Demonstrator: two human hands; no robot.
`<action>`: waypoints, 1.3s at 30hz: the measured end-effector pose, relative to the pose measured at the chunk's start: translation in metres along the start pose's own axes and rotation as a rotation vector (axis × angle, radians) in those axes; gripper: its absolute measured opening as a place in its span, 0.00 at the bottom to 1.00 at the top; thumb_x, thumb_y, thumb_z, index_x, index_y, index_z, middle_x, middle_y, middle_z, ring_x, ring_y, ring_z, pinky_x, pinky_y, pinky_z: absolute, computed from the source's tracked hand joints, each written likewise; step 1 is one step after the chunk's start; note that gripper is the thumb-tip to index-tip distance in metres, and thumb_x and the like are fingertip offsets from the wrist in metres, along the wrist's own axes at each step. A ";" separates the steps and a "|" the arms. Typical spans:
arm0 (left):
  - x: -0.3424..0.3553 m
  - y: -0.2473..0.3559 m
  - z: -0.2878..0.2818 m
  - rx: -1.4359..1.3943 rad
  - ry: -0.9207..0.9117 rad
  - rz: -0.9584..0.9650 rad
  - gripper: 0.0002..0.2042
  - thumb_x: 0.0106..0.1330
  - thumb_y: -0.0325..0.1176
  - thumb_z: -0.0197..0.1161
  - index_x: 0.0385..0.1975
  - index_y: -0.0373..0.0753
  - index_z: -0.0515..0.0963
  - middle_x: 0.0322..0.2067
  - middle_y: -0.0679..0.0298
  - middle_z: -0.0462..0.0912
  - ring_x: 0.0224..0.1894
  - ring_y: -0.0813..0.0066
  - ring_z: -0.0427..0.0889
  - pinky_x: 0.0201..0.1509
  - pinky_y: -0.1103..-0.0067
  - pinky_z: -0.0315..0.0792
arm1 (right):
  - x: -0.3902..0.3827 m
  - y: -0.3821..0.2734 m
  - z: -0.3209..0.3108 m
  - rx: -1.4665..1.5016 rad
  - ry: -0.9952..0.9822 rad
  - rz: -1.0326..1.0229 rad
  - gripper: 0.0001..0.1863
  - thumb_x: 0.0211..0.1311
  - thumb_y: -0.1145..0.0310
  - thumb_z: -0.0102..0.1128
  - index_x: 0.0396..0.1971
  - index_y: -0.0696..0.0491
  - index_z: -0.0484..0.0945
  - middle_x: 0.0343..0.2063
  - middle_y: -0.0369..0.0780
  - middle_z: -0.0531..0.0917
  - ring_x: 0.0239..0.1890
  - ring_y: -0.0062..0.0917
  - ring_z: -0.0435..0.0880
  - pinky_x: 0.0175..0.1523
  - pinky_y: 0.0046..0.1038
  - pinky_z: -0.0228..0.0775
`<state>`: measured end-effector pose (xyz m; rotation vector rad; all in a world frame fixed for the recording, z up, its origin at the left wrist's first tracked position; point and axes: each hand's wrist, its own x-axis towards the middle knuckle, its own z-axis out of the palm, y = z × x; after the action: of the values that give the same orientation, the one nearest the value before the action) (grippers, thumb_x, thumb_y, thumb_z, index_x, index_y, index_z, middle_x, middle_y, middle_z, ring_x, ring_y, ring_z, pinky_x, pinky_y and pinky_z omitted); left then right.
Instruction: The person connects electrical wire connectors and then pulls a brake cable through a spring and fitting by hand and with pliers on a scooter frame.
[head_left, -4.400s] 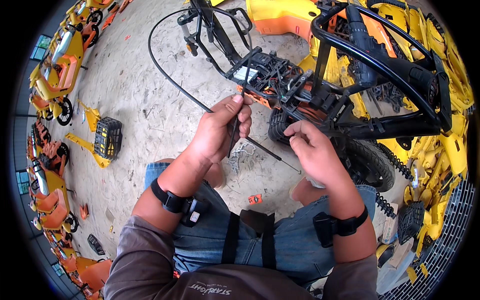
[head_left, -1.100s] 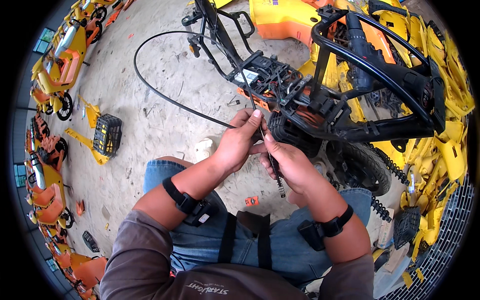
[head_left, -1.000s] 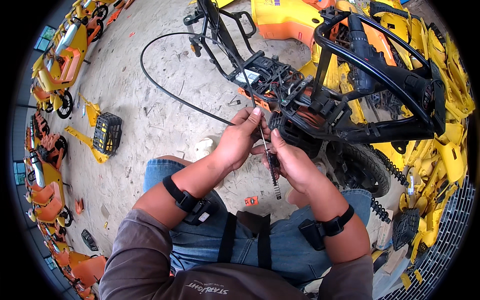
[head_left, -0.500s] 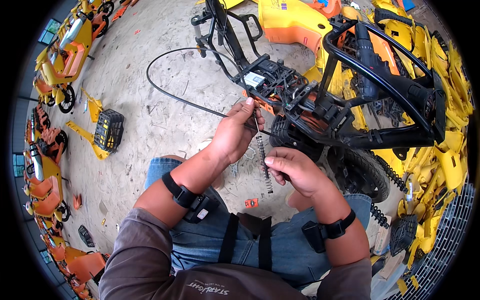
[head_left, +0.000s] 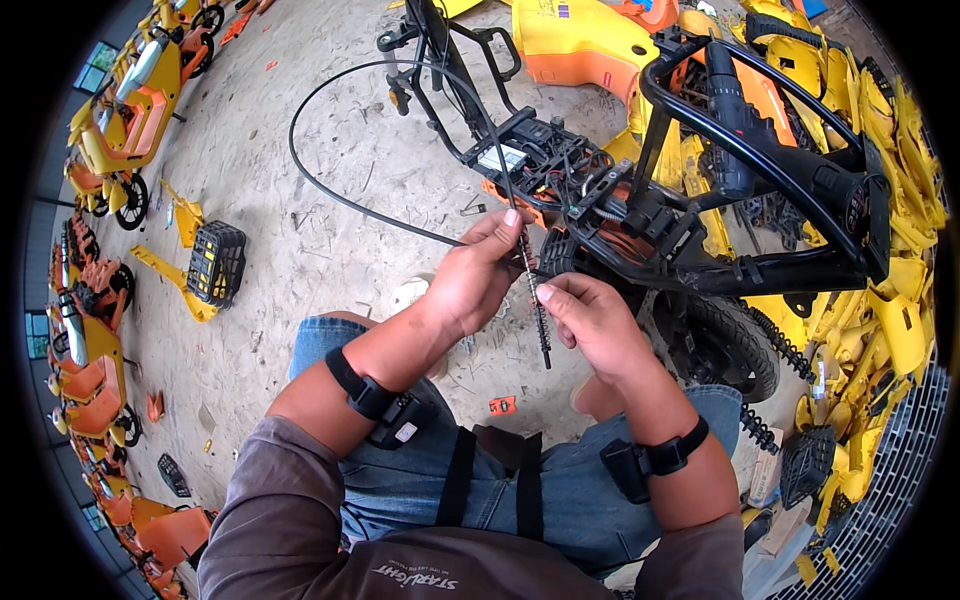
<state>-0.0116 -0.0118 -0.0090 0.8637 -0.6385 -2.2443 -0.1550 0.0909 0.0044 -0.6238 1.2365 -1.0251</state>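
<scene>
Head view: my left hand (head_left: 470, 285) and right hand (head_left: 590, 320) both pinch a thin black coil spring (head_left: 537, 300), held near upright just in front of the stripped black scooter frame (head_left: 700, 230) — left fingers grip its top, right fingers its middle, lower end hanging free. I judge it light, springy, prob. oily and apt to slip or bend; best gripped at the ends, not mid-coil. A black cable (head_left: 330, 190) loops across the concrete floor (head_left: 280, 270) to the left. Open room lies left and toward me — frame tubes, rear tyre (head_left: 725, 340) and yellow panels (head_left: 880, 300) crowd the right.
</scene>
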 end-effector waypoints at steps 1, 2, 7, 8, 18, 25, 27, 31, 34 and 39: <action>-0.001 -0.001 0.001 -0.007 -0.008 -0.008 0.15 0.74 0.43 0.55 0.47 0.37 0.76 0.34 0.67 0.74 0.37 0.76 0.71 0.48 0.77 0.69 | 0.001 0.001 0.000 -0.004 0.021 -0.030 0.11 0.67 0.62 0.62 0.32 0.55 0.78 0.19 0.28 0.72 0.19 0.11 0.67 0.25 0.17 0.59; -0.002 -0.003 0.000 -0.011 -0.005 -0.018 0.14 0.74 0.42 0.54 0.47 0.38 0.76 0.34 0.67 0.74 0.38 0.76 0.71 0.48 0.77 0.69 | 0.001 0.001 -0.001 -0.002 0.023 -0.024 0.11 0.67 0.62 0.62 0.32 0.55 0.79 0.19 0.28 0.72 0.20 0.10 0.67 0.25 0.17 0.59; 0.000 -0.007 -0.007 -0.054 -0.019 -0.041 0.14 0.75 0.42 0.53 0.47 0.38 0.75 0.37 0.67 0.75 0.40 0.75 0.72 0.49 0.76 0.68 | -0.003 0.001 -0.001 0.026 0.076 -0.020 0.12 0.67 0.61 0.62 0.32 0.55 0.79 0.21 0.28 0.74 0.20 0.10 0.67 0.25 0.16 0.59; 0.000 -0.006 -0.006 -0.057 -0.028 -0.039 0.14 0.75 0.42 0.52 0.47 0.38 0.75 0.37 0.66 0.75 0.41 0.75 0.73 0.50 0.76 0.68 | -0.002 0.004 -0.001 0.023 0.107 -0.072 0.12 0.67 0.61 0.62 0.32 0.55 0.80 0.21 0.28 0.74 0.20 0.09 0.67 0.26 0.16 0.59; -0.002 -0.003 -0.002 -0.036 -0.179 0.051 0.14 0.77 0.41 0.50 0.52 0.38 0.70 0.38 0.63 0.77 0.43 0.73 0.75 0.52 0.77 0.69 | -0.007 -0.004 0.005 0.056 0.148 -0.082 0.14 0.67 0.58 0.62 0.33 0.55 0.81 0.19 0.26 0.73 0.20 0.08 0.65 0.25 0.16 0.57; 0.004 -0.001 -0.006 0.004 -0.139 0.120 0.14 0.76 0.40 0.50 0.51 0.37 0.70 0.34 0.63 0.78 0.40 0.74 0.75 0.51 0.76 0.69 | -0.007 -0.007 0.001 0.043 0.113 0.017 0.16 0.70 0.56 0.58 0.38 0.56 0.80 0.21 0.28 0.71 0.20 0.10 0.65 0.25 0.16 0.58; 0.007 0.003 -0.006 0.012 -0.090 0.155 0.14 0.77 0.40 0.50 0.51 0.37 0.71 0.34 0.63 0.77 0.40 0.74 0.75 0.50 0.77 0.68 | -0.010 -0.017 -0.002 0.114 0.111 0.068 0.18 0.73 0.56 0.51 0.41 0.58 0.78 0.24 0.31 0.72 0.23 0.13 0.67 0.28 0.18 0.61; 0.014 0.017 -0.013 0.038 -0.055 0.232 0.14 0.77 0.40 0.49 0.51 0.36 0.70 0.35 0.64 0.77 0.40 0.75 0.74 0.49 0.77 0.67 | -0.011 -0.015 -0.016 0.330 0.032 0.039 0.13 0.69 0.69 0.50 0.47 0.60 0.76 0.35 0.38 0.79 0.29 0.15 0.71 0.33 0.20 0.65; 0.016 0.028 -0.015 0.033 -0.016 0.269 0.14 0.77 0.40 0.50 0.52 0.36 0.69 0.35 0.65 0.77 0.40 0.74 0.74 0.49 0.78 0.68 | -0.013 -0.020 -0.013 0.267 0.012 0.018 0.12 0.70 0.70 0.51 0.48 0.59 0.76 0.39 0.39 0.82 0.27 0.14 0.70 0.31 0.18 0.64; 0.019 0.036 -0.022 -0.033 0.027 0.305 0.15 0.76 0.41 0.50 0.52 0.37 0.70 0.36 0.65 0.77 0.42 0.74 0.75 0.49 0.78 0.69 | -0.014 -0.018 -0.012 0.090 -0.060 0.018 0.14 0.67 0.70 0.60 0.50 0.57 0.76 0.40 0.38 0.84 0.23 0.09 0.67 0.29 0.14 0.60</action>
<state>0.0075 -0.0545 -0.0089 0.7261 -0.6702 -1.9606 -0.1720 0.0972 0.0226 -0.5692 1.1360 -1.0341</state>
